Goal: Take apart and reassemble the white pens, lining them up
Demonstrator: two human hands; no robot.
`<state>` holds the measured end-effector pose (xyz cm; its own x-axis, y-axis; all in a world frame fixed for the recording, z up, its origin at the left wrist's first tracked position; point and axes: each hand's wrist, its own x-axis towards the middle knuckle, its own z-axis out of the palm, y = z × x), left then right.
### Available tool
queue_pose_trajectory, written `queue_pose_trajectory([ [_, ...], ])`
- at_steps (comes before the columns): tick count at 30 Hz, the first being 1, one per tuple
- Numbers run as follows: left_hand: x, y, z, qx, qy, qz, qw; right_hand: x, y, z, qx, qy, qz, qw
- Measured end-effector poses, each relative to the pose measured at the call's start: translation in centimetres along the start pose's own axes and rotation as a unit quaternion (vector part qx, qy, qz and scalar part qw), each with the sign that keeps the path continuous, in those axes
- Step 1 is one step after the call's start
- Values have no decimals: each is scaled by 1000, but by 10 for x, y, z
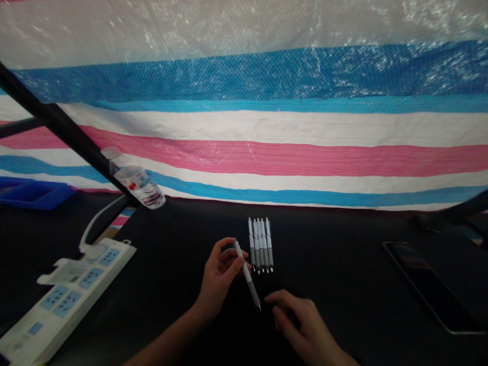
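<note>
Left hand: the left hand pinches a white pen between thumb and fingers, near its upper end; the pen slants down and right, tip low.
Right hand: the right hand rests just right of the pen tip, fingers curled, forefinger toward the tip; it seems to hold nothing, though whether it touches the tip I cannot tell.
Row: five like pens lie side by side on the worktop, just beyond the left hand's fingertips, tips toward the person.
Risk, row: the held pen's upper end sits close to the nearest pen of the row; a swing of the left hand could nudge it and set the round barrels rolling.
Risk, grip: the pinch sits high on the barrel, so the long lower part could pivot or slip out.
Risk, bottle: a bottle well left of and beyond the left hand appears to lean against a dark bar; a knock might topple it.
Hidden: the right palm and wrist are cut off at the lower edge.
Hard to make out: the black worktop swallows edges; a phone far right of the right hand and a power strip far left are partly cropped or dim; print on the pens is unreadable.
</note>
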<state>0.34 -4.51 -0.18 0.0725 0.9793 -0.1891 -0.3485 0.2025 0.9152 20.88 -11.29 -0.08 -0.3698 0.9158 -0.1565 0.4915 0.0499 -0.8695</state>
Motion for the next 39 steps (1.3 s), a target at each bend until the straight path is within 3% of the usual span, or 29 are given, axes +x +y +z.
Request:
queue_pose_trajectory([
  [9,14,13,1,34,-14,8,999,1,5,2,24,17,5,1000],
  [13,40,15,-4,131,-26,46,990,2,5,1,28,23,4,999],
  [16,61,15,-6,237,-8,102,966,2,5,-1,29,25,4,999],
  [20,74,13,-6,285,0,121,951,5,9,-5,30,49,5,998],
  [28,49,17,-9,290,-51,73,953,12,14,-26,-19,151,-45,987],
  [32,38,16,-8,299,-62,76,949,14,14,-32,-60,155,-83,983],
  [39,41,10,-3,296,-82,85,948,18,26,-37,-118,159,-71,978],
])
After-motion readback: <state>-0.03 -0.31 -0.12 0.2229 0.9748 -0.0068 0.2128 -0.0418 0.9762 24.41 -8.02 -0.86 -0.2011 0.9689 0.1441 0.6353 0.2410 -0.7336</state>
